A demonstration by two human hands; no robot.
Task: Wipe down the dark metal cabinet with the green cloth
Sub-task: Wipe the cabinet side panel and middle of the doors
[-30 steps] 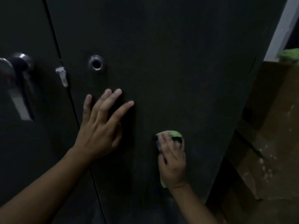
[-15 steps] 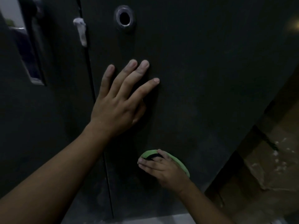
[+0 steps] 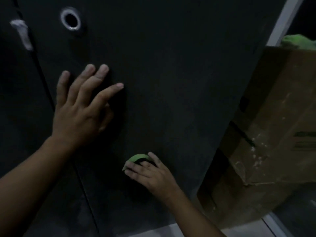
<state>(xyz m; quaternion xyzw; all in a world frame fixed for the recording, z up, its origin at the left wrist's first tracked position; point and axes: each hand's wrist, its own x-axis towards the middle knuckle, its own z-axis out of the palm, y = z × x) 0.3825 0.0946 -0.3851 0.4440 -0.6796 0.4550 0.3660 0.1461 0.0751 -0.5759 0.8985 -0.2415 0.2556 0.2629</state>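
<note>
dark metal cabinet point(image 3: 171, 82) fills the view: 2 doors, seam running down the left side. cardboard box point(image 3: 273, 117) sits just beside its right edge. left hand point(image 3: 80, 113) is flat on the right door near the seam, fingers straight and spread, gripping nothing, looks like a brace. right hand point(image 3: 153, 175) is low on the same door, fingers curled over the green cloth point(image 3: 136, 157) and pressing it to the metal. cloth is bunched into a wad, mostly hidden under the hand; the visible arc has its long axis running lower-left to upper-right, fingers pointing left. risks, my read: small wad means a narrow contact patch, so missed strips; it could slip out from under the fingers on a fast stroke; the bare left palm may leave prints on the panel. lock ring point(image 3: 71, 19) and white scrap point(image 3: 22, 33) on the seam are well above the cloth and could snag it later.
</note>
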